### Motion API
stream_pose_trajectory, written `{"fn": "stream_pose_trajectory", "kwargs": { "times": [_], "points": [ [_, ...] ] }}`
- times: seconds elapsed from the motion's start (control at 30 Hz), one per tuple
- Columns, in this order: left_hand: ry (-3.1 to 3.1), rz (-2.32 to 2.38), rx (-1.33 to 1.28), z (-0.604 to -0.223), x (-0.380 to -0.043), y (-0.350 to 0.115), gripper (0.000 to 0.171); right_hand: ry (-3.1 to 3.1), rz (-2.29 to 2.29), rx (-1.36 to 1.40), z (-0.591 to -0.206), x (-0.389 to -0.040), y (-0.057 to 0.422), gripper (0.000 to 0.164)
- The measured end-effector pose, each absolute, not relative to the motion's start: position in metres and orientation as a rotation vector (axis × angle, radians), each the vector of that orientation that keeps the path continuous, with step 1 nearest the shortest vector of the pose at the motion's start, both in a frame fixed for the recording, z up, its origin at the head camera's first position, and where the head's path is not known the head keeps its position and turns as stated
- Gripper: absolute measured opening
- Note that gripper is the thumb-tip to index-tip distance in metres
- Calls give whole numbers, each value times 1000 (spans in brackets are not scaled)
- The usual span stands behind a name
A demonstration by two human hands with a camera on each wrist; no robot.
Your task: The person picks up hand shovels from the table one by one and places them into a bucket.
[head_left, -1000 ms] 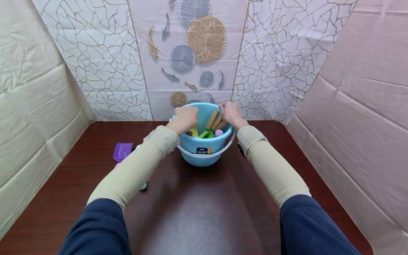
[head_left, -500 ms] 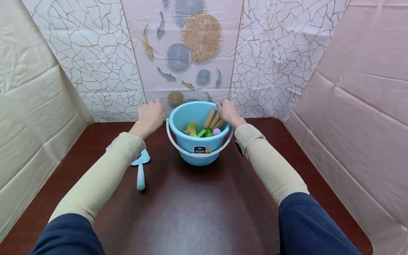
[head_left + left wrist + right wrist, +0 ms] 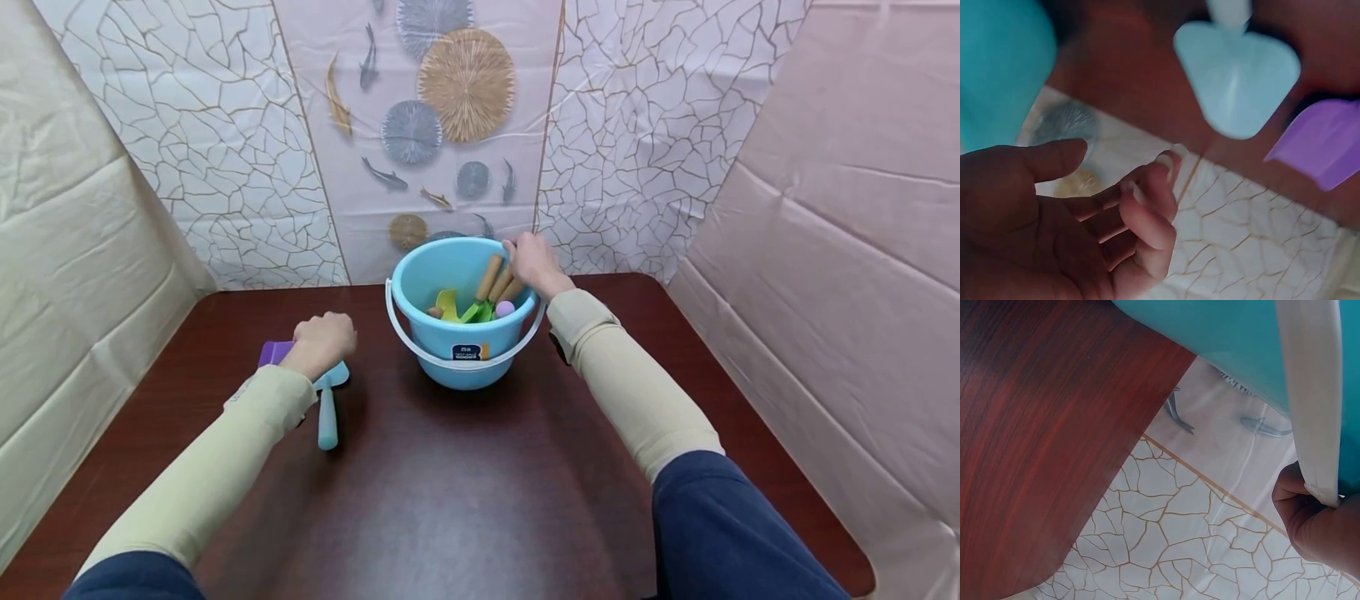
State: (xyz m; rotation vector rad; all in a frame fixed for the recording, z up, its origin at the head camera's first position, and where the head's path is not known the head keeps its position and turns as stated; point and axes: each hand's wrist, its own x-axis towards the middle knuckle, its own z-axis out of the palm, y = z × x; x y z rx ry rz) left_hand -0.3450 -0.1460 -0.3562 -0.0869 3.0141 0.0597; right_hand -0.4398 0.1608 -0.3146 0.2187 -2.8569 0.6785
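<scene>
A light blue bucket (image 3: 467,337) with a white handle stands on the table, and my right hand (image 3: 534,260) grips its rim at the far right. In the right wrist view the curled fingers (image 3: 1294,487) lie beside the white handle (image 3: 1313,394). My left hand (image 3: 322,342) hangs over a pale blue trowel (image 3: 327,417), holding nothing. Its fingers (image 3: 1147,219) are loosely curled and apart from the thumb in the left wrist view. Left of the trowel lies a purple scoop (image 3: 275,353), partly hidden by the left hand.
Inside the bucket are several tools with wooden handles (image 3: 490,277) and green ends, a yellow piece (image 3: 447,304) and a lilac knob (image 3: 504,309). Patterned cloth (image 3: 637,125) hangs behind the dark red table (image 3: 480,492), with plain cloth on both sides.
My left hand has come out of the bucket and moved left and nearer, over the trowel. The right hand keeps holding the rim, and the view has shifted slightly.
</scene>
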Motion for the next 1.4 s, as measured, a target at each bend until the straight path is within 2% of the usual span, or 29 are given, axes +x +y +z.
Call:
{"fn": "stream_pose_trajectory", "kwargs": {
  "times": [0.27,0.6,0.8,1.07,1.4],
  "points": [
    [2943,49,-149,-387,-328,-155,47,-2863,688,212,-313,-440,161,42],
    [2893,81,-179,-415,-315,-155,38,-2878,692,202,-314,-441,160,43],
    [2863,150,-213,-422,-315,-158,30,-2878,675,200,-314,-442,160,42],
    [2951,268,-241,-437,-312,-168,34,-2889,649,217,-313,-443,160,43],
    [3048,273,-179,-437,-314,-170,30,-2885,658,195,-312,-442,160,44]
  ]
}}
